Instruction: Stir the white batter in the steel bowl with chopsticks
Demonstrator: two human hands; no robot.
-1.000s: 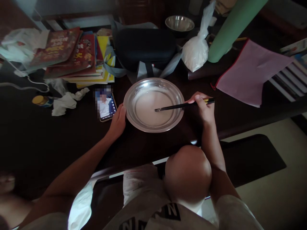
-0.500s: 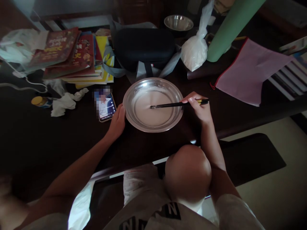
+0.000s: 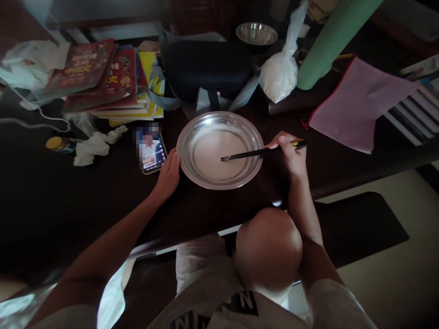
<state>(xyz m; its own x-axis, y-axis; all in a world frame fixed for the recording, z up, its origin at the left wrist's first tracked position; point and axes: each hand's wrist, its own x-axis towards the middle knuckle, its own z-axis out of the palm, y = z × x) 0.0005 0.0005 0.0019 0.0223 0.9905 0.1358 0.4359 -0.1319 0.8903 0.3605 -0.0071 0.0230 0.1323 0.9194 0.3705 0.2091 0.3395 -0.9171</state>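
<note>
A round steel plate (image 3: 192, 132) holding a thin white batter stands on the dark table in front of me. My right hand (image 3: 290, 155) grips a pair of black chopsticks (image 3: 254, 153) whose tips rest in the batter near the plate's middle. My left hand (image 3: 168, 176) is pressed against the plate's left rim, holding it steady. A phone (image 3: 151, 153) with a lit screen lies just left of that hand.
A stack of books (image 3: 103, 80), a black case (image 3: 207, 66), a small steel bowl (image 3: 256, 33), a bag of white powder (image 3: 279, 73), a green roll (image 3: 329, 41) and a pink pouch (image 3: 356, 103) crowd the table's far side. Crumpled tissue (image 3: 92, 146) lies at left.
The chopstick tips swung left across the batter, then back to the right and slightly nearer me. My left hand stayed on the plate's rim.
</note>
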